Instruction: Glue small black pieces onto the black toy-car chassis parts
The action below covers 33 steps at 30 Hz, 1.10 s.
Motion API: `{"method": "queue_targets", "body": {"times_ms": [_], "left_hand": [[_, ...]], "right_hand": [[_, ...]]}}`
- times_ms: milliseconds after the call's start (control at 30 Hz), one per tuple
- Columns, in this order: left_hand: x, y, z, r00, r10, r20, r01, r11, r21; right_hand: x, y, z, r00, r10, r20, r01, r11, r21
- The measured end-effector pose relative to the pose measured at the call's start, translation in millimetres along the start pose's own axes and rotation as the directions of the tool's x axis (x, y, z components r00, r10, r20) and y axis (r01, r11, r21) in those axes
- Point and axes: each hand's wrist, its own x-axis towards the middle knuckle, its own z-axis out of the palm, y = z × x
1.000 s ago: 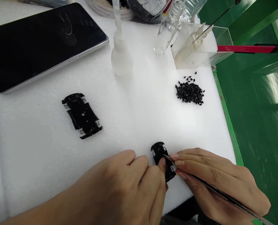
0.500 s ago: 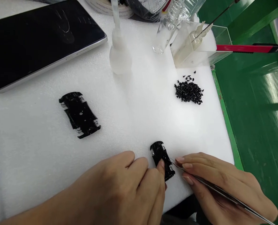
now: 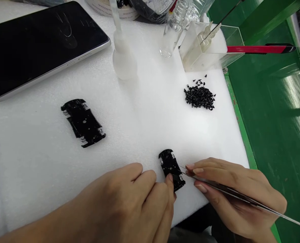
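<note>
Near the front edge of the white foam surface, my left hand (image 3: 137,199) is closed, a fingertip pressed on the lower part of a small black plate (image 3: 169,165) with clear bits at its sides. My right hand (image 3: 231,189) pinches metal tweezers (image 3: 223,189), whose tips are at the right edge of this plate and look slightly apart. Whether the tips hold anything is too small to tell. A second, similar black plate (image 3: 83,122) lies flat to the left. A pile of tiny black pieces (image 3: 200,97) lies further back on the right.
A phone (image 3: 41,47) lies at the back left. Beside it stand a whitish squeeze bottle (image 3: 124,60), a glass vial (image 3: 170,37) and a clear box (image 3: 190,57) with a red-handled cutter (image 3: 256,49). The foam (image 3: 129,128) ends at a green edge on the right.
The whole view has shifted slightly. The tweezers lie at a flatter angle, and their tips now appear more apart at the plate's edge. My left hand keeps its hold on the plate.
</note>
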Motion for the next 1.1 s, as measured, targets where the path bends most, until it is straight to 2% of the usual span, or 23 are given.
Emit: {"method": "queue_targets", "body": {"times_ms": [267,433,500,567,733,933,1100], "left_hand": [[4,1,1.2,1.0,0.0,0.012,0.0,1.0,0.006],[1,0,2.2,1.0,-0.008,0.02,0.008,1.0,-0.006],[-1,0,2.2,1.0,-0.001,0.013,0.001,1.0,-0.004],[-2,0,2.2,1.0,-0.001,0.01,0.001,1.0,-0.009],[-3,-3,4.7,1.0,-0.002,-0.019,0.002,1.0,0.001],[-7,-1,6.9,0.999,-0.024,-0.027,0.024,1.0,0.005],[-9,-2,7.3,1.0,-0.011,0.003,0.011,1.0,-0.016]], "right_hand": [[-3,1,6,0.996,-0.079,-0.031,0.081,0.996,0.039],[-8,9,-3,0.988,-0.004,-0.154,-0.015,0.993,-0.119],[-8,13,-8,0.993,-0.003,-0.116,-0.015,0.989,-0.147],[-7,16,-11,0.997,-0.005,-0.079,-0.005,0.993,-0.122],[-10,17,-15,0.97,0.144,-0.196,-0.156,0.987,-0.046],[-5,19,-12,0.996,-0.026,-0.081,0.023,0.999,-0.041],[-3,19,-10,0.99,-0.115,-0.081,0.109,0.991,-0.075]]}}
